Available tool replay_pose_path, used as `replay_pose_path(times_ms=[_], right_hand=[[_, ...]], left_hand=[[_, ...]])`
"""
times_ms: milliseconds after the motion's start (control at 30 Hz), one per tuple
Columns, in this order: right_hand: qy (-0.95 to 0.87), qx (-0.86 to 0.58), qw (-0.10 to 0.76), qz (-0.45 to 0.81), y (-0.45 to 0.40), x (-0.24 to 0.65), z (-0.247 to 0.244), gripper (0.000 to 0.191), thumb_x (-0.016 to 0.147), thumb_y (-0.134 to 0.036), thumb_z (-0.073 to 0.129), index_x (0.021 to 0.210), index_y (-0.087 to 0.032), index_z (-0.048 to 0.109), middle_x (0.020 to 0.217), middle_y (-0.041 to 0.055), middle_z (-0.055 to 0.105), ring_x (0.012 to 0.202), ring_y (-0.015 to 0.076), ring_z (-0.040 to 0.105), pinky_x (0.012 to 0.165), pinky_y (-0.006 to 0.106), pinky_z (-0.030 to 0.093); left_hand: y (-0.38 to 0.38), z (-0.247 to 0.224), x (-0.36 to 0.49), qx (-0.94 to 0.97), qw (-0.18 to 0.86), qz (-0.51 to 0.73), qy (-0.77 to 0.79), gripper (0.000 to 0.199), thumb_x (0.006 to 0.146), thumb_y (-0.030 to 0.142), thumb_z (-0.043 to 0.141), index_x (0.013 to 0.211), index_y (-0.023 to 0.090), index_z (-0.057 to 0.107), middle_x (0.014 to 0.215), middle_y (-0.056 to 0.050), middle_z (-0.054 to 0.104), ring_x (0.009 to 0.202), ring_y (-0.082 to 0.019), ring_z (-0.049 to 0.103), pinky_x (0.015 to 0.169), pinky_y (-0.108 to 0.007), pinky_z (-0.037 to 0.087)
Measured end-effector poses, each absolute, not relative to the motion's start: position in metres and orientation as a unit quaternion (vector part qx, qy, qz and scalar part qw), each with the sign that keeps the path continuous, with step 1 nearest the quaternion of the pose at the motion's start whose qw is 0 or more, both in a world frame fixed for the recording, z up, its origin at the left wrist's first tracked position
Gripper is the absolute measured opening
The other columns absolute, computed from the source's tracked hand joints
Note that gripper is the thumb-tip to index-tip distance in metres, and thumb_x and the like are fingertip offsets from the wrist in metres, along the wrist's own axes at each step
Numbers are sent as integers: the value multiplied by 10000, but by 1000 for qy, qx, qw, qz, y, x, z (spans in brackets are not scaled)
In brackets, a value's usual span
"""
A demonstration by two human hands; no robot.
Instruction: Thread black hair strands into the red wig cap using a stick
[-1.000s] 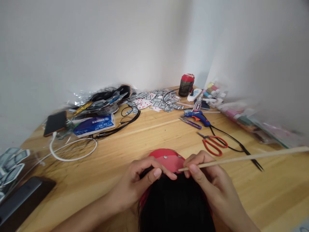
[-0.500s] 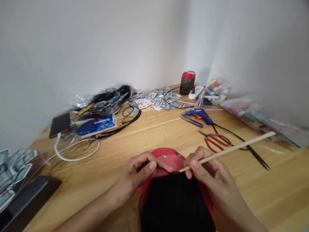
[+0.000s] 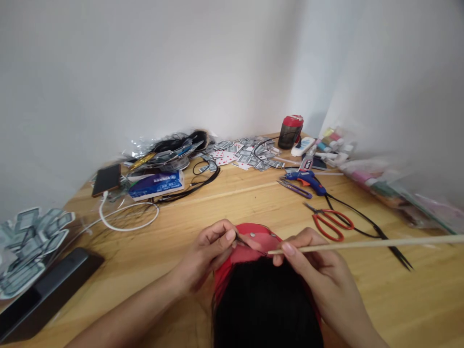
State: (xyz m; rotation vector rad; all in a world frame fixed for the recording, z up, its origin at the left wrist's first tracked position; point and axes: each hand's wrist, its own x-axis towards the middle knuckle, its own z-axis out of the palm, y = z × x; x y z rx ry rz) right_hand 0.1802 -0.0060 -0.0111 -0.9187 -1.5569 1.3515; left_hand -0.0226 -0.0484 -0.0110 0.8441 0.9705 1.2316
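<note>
A red rounded form with silvery dots stands at the bottom middle, and black hair covers its near side. At its upper left, my left hand is closed, pinching a thin dark strand of hair between thumb and fingertips. My right hand is closed on a pale wooden stick, held almost level. The stick's narrow tip lies over the red surface, just above the edge of the black hair. Whether it touches the surface I cannot tell.
Red-handled scissors, a blue glue gun, purple snips and black tweezers lie to the right. Left are a blue tissue pack, a phone and a white cable. Paper cutouts cover the back.
My left hand has drawn back slightly from the red form, and the strand now shows at its fingertips. The stick has tilted from slanting upward to nearly level. The view has shifted a little.
</note>
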Motion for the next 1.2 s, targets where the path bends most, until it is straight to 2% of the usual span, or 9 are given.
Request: replay_pose_path(times_ms=[267,433,633,1000,1200], right_hand=[[-659,-391,425,482,-6,177,-3,272,885,-377,658,663,-225,704,648,1,651,605,145,620,558,221,457],[-665,-391,409,487,-7,178,3,286,894,-376,642,661,-223,703,654,-1,633,623,138,611,597,215,472],[-659,-393,397,504,-6,178,3,310,897,-422,645,667,-219,687,658,-8,608,612,127,568,581,208,446],[-606,-375,420,562,-3,174,-2,345,903,-407,666,625,-229,564,580,-42,607,573,121,535,602,215,427],[-654,-372,410,516,-7,176,0,310,923,-414,630,673,-231,649,660,-19,612,614,124,553,567,206,420]], left_hand=[[-46,-7,-18,316,639,580,394,364,812,411,760,738,141,528,611,35,611,366,16,162,391,-160,100],[-43,-9,-20,286,645,606,368,394,758,401,815,723,139,523,706,-10,688,347,33,182,376,-153,98],[-43,-12,-21,287,655,605,350,373,772,395,805,731,141,534,662,14,653,352,25,186,371,-152,102],[-45,-14,-19,336,625,589,388,364,832,430,729,743,144,522,710,-23,686,385,3,178,405,-182,78],[-46,-12,-20,329,633,584,386,360,832,429,739,749,148,530,685,-8,676,401,-8,182,429,-187,105]])
